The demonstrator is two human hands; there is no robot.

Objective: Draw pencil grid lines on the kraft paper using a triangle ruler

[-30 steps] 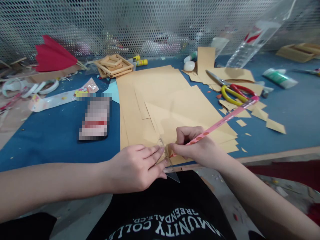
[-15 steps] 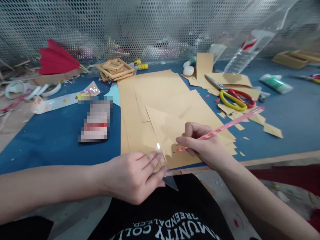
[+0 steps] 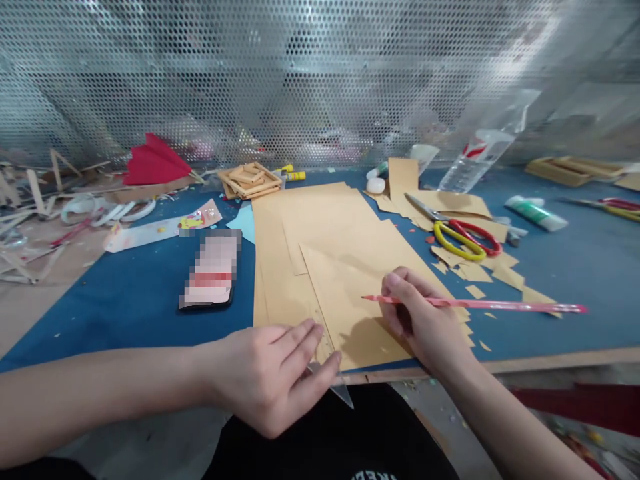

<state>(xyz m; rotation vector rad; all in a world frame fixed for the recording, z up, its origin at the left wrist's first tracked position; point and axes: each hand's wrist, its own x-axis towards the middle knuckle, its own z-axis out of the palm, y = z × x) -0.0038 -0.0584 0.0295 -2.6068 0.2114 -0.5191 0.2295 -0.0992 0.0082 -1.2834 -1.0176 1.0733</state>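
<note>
Sheets of tan kraft paper [image 3: 320,247] lie stacked on the blue mat in front of me. My left hand [image 3: 273,377] lies flat on a clear plastic set square [image 3: 334,387] at the paper's near edge, fingers spread, pressing it down. My right hand [image 3: 423,320] holds a pink pencil [image 3: 475,305] lying nearly level, its tip pointing left, lifted a little off the top sheet. The two hands are about a hand's width apart.
Yellow-and-red scissors [image 3: 463,237] lie on paper scraps at the right. A phone [image 3: 213,270] lies on the blue mat [image 3: 125,300] at the left. Wooden frames [image 3: 253,179], glue sticks, a red paper shape [image 3: 155,161], a plastic bottle [image 3: 480,157] and a tube [image 3: 535,213] stand toward the perforated metal wall.
My right hand has lifted the pencil tip away from the set square's edge and swung the pencil level, moving right. My left hand stays on the set square. The camera has tilted up.
</note>
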